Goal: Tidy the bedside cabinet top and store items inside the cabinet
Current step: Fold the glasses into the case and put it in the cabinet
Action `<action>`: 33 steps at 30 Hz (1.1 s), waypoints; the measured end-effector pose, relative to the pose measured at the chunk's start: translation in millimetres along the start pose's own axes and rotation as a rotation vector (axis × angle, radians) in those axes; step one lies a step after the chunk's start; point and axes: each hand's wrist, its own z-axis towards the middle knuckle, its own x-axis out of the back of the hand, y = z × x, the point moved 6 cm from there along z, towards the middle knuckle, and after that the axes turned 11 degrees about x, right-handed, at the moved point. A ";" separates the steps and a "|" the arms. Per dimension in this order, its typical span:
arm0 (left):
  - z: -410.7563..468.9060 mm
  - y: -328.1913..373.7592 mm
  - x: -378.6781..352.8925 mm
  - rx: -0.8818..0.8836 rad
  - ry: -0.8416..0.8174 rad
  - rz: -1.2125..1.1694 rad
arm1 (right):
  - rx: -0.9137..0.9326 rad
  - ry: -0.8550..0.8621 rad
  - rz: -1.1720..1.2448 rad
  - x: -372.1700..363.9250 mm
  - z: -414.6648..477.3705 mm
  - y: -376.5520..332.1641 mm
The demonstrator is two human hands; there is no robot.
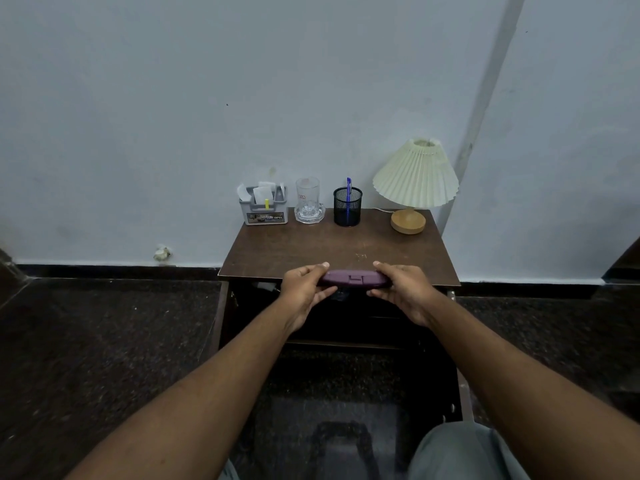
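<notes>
Both hands, left hand (306, 291) and right hand (403, 291), grip the ends of a purple case (353, 278) at the cabinet top's (311, 247) front edge, seemingly bound for the dim interior, while organiser (265, 211), glass (308, 200), pen cup (347, 206) and lamp (414, 181) stand lined up behind.

wall (173, 98) grey | floor (104, 323) dark, speckled | skirting (104, 270) black | whitish crumpled lump (162, 253) at wall base
</notes>
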 end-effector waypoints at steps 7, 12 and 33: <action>15.5 -55.6 0.1 0.120 0.075 0.068 | -0.093 0.046 -0.136 43.5 -0.7 36.5; 36.4 -95.2 -2.5 0.163 0.142 0.083 | -0.090 0.102 -0.206 73.6 6.7 59.3; 193.1 -158.1 -15.4 0.138 0.405 0.492 | 0.037 0.510 -0.717 133.9 137.1 143.5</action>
